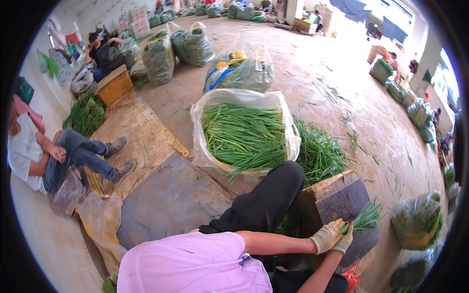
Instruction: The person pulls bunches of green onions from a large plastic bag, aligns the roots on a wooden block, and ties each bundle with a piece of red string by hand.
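Note:
Both my hands wear pale work gloves and meet over a dark board (337, 201) at the lower right. Between them is a small bunch of long thin green stalks (365, 218), which looks like scallions or chives, its leaf ends fanning out to the right. My left hand (326, 236) closes on the near end of the bunch. My right hand (345, 238) grips it close beside the left one; the gripped ends are hidden by the gloves. A basket lined with clear plastic (196, 115) stands ahead, heaped with the same green stalks (244, 134).
A loose pile of greens (320, 154) lies right of the basket. Behind it stands a stuffed clear bag (249, 75). Another person (36, 151) sits at the left by a wooden sheet (134, 132). Filled bags (415, 219) line the right side. A red net bundle (351, 278) lies below my hands.

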Demonstrator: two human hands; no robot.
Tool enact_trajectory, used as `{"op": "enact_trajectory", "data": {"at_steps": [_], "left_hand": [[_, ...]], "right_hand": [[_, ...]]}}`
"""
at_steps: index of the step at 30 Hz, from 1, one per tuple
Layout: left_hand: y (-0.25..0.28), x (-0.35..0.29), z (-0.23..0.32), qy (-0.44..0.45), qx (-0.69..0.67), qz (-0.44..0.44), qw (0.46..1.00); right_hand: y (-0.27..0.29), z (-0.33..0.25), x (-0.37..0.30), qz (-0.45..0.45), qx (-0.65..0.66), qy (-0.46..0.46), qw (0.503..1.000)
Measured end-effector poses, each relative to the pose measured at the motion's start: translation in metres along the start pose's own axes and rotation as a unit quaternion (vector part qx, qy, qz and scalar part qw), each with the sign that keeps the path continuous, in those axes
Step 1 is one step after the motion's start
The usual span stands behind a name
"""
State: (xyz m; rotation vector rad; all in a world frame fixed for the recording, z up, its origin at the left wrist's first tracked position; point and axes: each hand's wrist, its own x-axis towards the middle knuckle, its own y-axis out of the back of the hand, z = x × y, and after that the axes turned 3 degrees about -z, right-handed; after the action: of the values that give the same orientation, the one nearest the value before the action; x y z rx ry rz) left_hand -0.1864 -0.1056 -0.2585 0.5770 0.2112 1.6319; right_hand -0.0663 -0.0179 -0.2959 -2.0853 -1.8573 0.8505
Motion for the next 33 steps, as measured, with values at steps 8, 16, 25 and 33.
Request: {"op": "enact_trajectory", "data": {"at_steps": [8,16,25,33], "left_hand": [[0.015,0.026,0.037,0.029,-0.234,-0.189,0.953],[0.022,0.043,-0.072,0.434,-0.521,-0.324,0.660],[0.096,0.106,-0.154,0.334,-0.564,-0.101,0.748],[0.083,0.078,-0.147,0.372,-0.541,-0.125,0.744]], "right_hand": [[0.107,-0.038,0.042,0.076,-0.179,-0.087,0.977],[-0.028,0.074,-0.067,-0.104,-0.815,0.264,0.505],[-0.064,-0.043,-0.225,-0.125,-0.501,0.110,0.849],[0.246,-0.085,-0.209,0.375,-0.304,0.053,0.874]]}}
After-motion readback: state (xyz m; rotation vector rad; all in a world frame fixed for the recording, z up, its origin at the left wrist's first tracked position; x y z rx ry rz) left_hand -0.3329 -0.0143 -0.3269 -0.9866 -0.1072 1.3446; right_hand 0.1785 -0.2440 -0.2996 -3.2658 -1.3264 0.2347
